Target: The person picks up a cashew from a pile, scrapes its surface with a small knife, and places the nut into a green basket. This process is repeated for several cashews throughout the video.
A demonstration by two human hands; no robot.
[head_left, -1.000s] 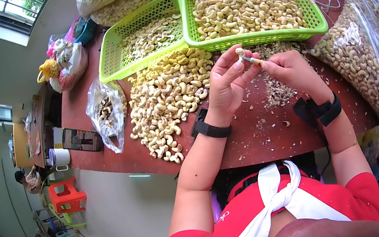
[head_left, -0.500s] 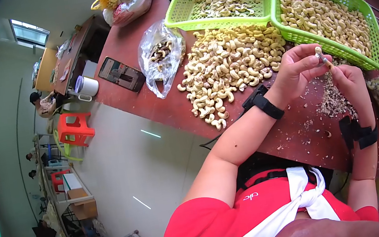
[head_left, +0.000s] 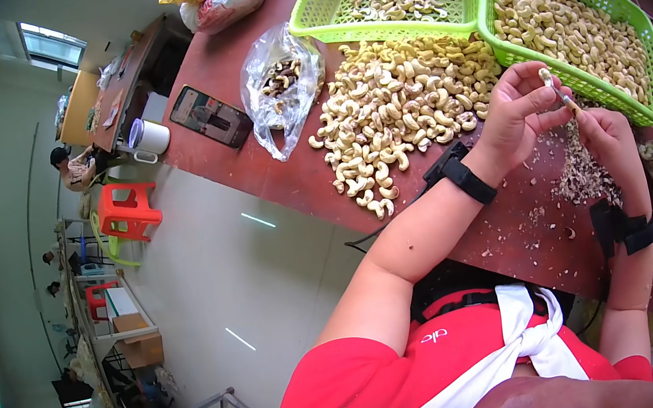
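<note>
Up at the right of the frame, the left hand (head_left: 520, 118) is pinching a cashew (head_left: 545, 75) steady. The right hand (head_left: 611, 137) is gripping a small knife (head_left: 569, 103) against it, above a heap of peelings (head_left: 578, 174).

Both forearms reach forward and bend inward, each with a black band at the wrist. The left hand (head_left: 519, 115) is raised with its fingers (head_left: 535, 74) pinched together. The right hand (head_left: 611, 137), just right of it, is curled closed, and the two hands meet at their fingertips.
</note>
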